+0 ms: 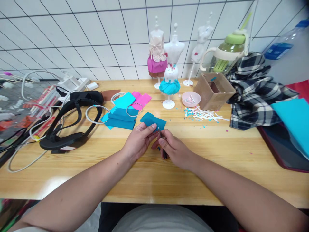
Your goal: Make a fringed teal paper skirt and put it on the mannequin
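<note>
My left hand (pixel 141 138) pinches a small piece of dark teal paper (pixel 152 121) by its near edge, thumb on top. Close on its right, my right hand (pixel 175 146) is closed round a pair of small dark scissors (pixel 161 134). Their blades point up at the paper's near edge; whether they are parted I cannot tell. Beyond the left hand lie a larger folded teal sheet (pixel 120 120), a light blue sheet (pixel 125 100) and a pink sheet (pixel 145 99). Behind the paper stands a white mini dress form (pixel 174 51) with a gathered blue skirt (pixel 169 87).
A black headset strap (pixel 72 140) and white cables lie to the left. Behind on the right are a pink bowl (pixel 191 99), paper sticks (pixel 202 114), a cardboard box (pixel 213 93), a green-lidded jug (pixel 228 53) and a plaid cloth (pixel 243 109). White rings (pixel 90 120) rest by the sheets.
</note>
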Tool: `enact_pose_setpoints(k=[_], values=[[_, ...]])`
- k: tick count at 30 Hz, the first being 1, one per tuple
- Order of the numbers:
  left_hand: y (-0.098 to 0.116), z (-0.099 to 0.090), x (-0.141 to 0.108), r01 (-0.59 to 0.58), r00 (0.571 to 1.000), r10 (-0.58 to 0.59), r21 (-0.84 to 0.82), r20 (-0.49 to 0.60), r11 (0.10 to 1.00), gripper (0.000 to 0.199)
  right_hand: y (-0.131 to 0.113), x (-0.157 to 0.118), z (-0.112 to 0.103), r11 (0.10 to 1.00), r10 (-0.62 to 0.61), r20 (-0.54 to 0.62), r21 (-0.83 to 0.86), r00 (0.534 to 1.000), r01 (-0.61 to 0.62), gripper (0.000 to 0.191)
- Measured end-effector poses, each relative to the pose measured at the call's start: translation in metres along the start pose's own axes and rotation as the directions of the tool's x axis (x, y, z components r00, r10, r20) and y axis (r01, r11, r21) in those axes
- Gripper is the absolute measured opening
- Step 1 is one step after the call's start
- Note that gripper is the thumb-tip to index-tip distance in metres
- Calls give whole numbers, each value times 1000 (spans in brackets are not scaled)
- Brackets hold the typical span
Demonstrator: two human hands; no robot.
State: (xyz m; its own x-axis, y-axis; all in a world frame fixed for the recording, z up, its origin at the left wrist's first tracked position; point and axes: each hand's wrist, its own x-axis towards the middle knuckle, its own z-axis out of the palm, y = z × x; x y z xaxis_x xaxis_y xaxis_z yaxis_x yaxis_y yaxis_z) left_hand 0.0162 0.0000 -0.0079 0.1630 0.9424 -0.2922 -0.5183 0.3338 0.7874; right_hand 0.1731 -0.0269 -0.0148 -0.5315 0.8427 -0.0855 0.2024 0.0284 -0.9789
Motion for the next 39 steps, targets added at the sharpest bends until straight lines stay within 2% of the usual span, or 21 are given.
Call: enact_pose_setpoints(k=[12,18,26,29,31,35,39], values=[[-1,-1,0,25,999,-24,-24,24,999,14,2,2,0,1000,2,-3,15,1000,-2,21],[-2,-3,1,36,999,-35,-31,33,999,16,2,2,0,1000,2,3,31,1000,-2,19],[0,-3,2,28,999,-28,-2,30,1000,18,0,1,-2,996,67,59,59,996,-70,15],[3,-9,6,-12,1000,12,33,-16,999,20,0,-1,-10,996,93,68,-25,993,-91,21],[6,-13,9,-35,999,38,98,-27,995,19,1,-1,-18,987,107,4,-120,994,-106,29],[10,-17,10,-26,999,20,228,29,973,22,2,1,-30,963,90,-141,-242,986,-122,41],[9,-17,9,1,996,-27,307,80,952,26,1,2,-32,950,89,-128,-286,988,-123,43]])
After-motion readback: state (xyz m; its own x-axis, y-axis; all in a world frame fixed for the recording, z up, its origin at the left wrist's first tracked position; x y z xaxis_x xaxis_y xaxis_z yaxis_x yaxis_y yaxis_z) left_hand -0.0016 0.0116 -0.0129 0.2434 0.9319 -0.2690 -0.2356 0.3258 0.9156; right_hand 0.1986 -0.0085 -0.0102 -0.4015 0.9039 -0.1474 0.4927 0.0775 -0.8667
